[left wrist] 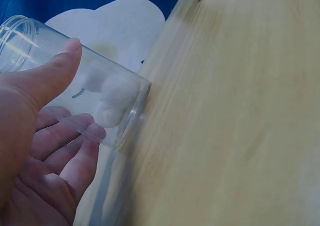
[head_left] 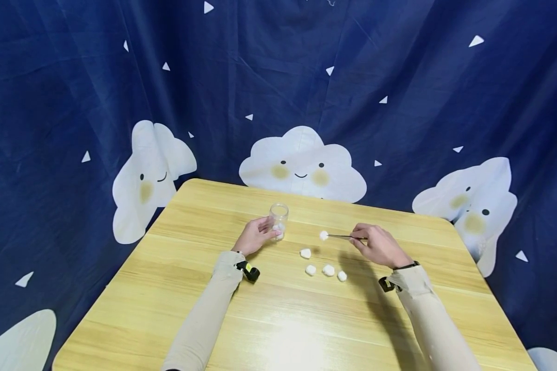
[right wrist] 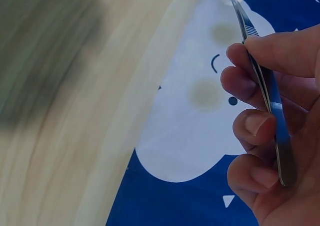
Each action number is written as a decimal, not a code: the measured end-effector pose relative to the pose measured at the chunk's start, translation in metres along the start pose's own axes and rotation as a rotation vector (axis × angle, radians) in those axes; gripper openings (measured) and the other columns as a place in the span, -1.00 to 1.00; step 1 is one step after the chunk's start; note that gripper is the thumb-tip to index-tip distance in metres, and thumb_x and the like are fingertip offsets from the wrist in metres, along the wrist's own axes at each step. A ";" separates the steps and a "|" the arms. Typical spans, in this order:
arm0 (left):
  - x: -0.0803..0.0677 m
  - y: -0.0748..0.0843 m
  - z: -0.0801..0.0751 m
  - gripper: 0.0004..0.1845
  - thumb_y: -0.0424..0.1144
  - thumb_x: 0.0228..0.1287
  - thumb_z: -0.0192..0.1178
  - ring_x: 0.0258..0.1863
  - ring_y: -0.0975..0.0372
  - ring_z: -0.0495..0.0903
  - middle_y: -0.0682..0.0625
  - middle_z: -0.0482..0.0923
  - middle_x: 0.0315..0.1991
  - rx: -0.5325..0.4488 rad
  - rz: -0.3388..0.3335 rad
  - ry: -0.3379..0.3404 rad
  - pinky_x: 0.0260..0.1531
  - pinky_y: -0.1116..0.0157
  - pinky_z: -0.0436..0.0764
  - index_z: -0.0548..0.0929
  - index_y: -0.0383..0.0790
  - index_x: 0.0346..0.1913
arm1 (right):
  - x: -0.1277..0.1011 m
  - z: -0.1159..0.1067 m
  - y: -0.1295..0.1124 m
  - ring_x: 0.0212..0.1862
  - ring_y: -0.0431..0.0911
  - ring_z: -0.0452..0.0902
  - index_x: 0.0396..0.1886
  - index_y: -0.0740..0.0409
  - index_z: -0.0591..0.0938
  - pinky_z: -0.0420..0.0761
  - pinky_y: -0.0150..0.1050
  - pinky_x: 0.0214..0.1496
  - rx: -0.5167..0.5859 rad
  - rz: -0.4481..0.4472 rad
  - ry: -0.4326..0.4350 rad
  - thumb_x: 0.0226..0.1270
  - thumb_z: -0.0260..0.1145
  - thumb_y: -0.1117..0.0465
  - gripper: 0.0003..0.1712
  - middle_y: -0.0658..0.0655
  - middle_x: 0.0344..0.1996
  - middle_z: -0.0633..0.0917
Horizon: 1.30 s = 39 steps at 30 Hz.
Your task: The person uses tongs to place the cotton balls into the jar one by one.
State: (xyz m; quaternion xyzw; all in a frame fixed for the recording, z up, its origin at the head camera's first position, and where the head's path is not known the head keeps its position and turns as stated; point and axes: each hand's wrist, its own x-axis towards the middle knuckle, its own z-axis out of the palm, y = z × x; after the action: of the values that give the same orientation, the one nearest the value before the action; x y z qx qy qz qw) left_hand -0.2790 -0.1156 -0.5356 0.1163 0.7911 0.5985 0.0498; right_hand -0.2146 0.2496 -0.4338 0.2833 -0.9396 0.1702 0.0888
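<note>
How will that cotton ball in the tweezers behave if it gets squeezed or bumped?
The cotton ball looks fluffy, so it probably squashes easily and weighs almost nothing. Held only at the tips of the tweezers in the right hand, it could slip free. Being roundish, it may roll slightly on the table.

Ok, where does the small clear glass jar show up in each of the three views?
Head: small clear glass jar at table centre, held by the left hand.
Left wrist: upper left, gripped, cotton inside.
Right wrist: not in view.
Shared landmark: the light wooden table.
</note>
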 end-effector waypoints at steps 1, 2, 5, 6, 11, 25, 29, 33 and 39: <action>0.000 0.000 0.000 -0.28 -0.20 0.33 0.42 0.44 -0.05 0.50 -0.27 0.45 0.46 -0.001 0.001 -0.001 0.49 0.12 0.51 0.41 -0.42 0.46 | 0.001 0.000 0.000 -0.41 -0.31 0.50 -0.29 0.07 0.83 0.53 -0.34 -0.37 -0.004 -0.003 0.004 0.40 0.38 0.26 -0.89 -0.08 -0.34 0.71; -0.001 0.000 0.000 -0.28 -0.20 0.33 0.42 0.44 -0.05 0.50 -0.28 0.45 0.46 -0.001 0.002 -0.001 0.49 0.11 0.51 0.41 -0.43 0.46 | 0.003 -0.001 0.000 -0.41 -0.31 0.50 -0.29 0.07 0.83 0.53 -0.34 -0.37 -0.005 -0.005 0.007 0.40 0.38 0.26 -0.89 -0.09 -0.34 0.71; -0.001 0.000 0.000 -0.27 -0.20 0.33 0.42 0.44 -0.06 0.50 -0.28 0.45 0.46 -0.001 0.005 -0.002 0.49 0.11 0.51 0.41 -0.43 0.46 | 0.006 -0.003 -0.001 -0.40 -0.30 0.52 -0.28 0.06 0.83 0.54 -0.33 -0.36 -0.003 -0.007 0.008 0.41 0.38 0.27 -0.88 -0.08 -0.33 0.71; -0.001 -0.001 0.000 -0.27 -0.19 0.33 0.43 0.44 -0.06 0.50 -0.28 0.45 0.46 0.001 0.004 -0.002 0.49 0.11 0.51 0.41 -0.43 0.46 | 0.007 -0.003 -0.001 -0.40 -0.30 0.52 -0.28 0.06 0.83 0.54 -0.32 -0.36 -0.001 -0.006 0.006 0.41 0.38 0.27 -0.88 -0.08 -0.33 0.72; -0.001 -0.001 0.001 -0.27 -0.20 0.32 0.43 0.43 -0.06 0.51 -0.28 0.46 0.45 0.005 0.000 0.004 0.48 0.11 0.52 0.42 -0.42 0.45 | 0.013 -0.005 -0.002 -0.42 -0.28 0.50 -0.29 0.07 0.82 0.52 -0.33 -0.36 0.006 0.002 0.001 0.43 0.36 0.26 -0.87 -0.07 -0.34 0.71; -0.001 0.003 0.001 -0.31 -0.22 0.36 0.40 0.43 -0.06 0.52 -0.27 0.48 0.44 0.005 0.005 0.001 0.49 0.12 0.52 0.42 -0.43 0.45 | 0.034 -0.011 -0.006 -0.45 -0.26 0.47 -0.28 0.11 0.83 0.45 -0.37 -0.43 0.013 -0.037 0.030 0.42 0.37 0.27 -0.87 -0.05 -0.36 0.71; -0.001 0.004 0.000 -0.30 -0.20 0.35 0.40 0.42 -0.05 0.53 -0.27 0.49 0.43 0.014 0.006 0.002 0.47 0.13 0.53 0.42 -0.42 0.45 | 0.040 -0.011 -0.006 -0.44 -0.26 0.48 -0.28 0.11 0.83 0.47 -0.37 -0.41 0.018 -0.048 0.031 0.42 0.37 0.29 -0.87 -0.04 -0.36 0.70; -0.001 0.004 0.000 -0.30 -0.20 0.35 0.41 0.42 -0.06 0.52 -0.27 0.48 0.43 0.010 0.008 -0.002 0.48 0.12 0.52 0.42 -0.42 0.45 | 0.045 -0.012 -0.009 -0.43 -0.25 0.49 -0.29 0.10 0.82 0.47 -0.36 -0.42 0.026 -0.053 0.036 0.43 0.36 0.29 -0.86 -0.03 -0.37 0.71; -0.001 0.003 -0.001 -0.28 -0.20 0.33 0.42 0.43 -0.08 0.51 -0.28 0.47 0.44 0.002 0.008 -0.003 0.50 0.10 0.50 0.42 -0.44 0.45 | 0.055 -0.015 -0.015 -0.41 -0.22 0.51 -0.29 0.10 0.82 0.51 -0.32 -0.38 0.025 -0.051 0.024 0.45 0.35 0.26 -0.85 -0.03 -0.35 0.71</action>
State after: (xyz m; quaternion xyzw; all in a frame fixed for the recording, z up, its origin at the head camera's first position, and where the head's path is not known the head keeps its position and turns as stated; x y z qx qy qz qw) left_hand -0.2778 -0.1157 -0.5326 0.1202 0.7913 0.5976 0.0484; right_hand -0.2504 0.2157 -0.4018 0.3062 -0.9288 0.1827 0.1007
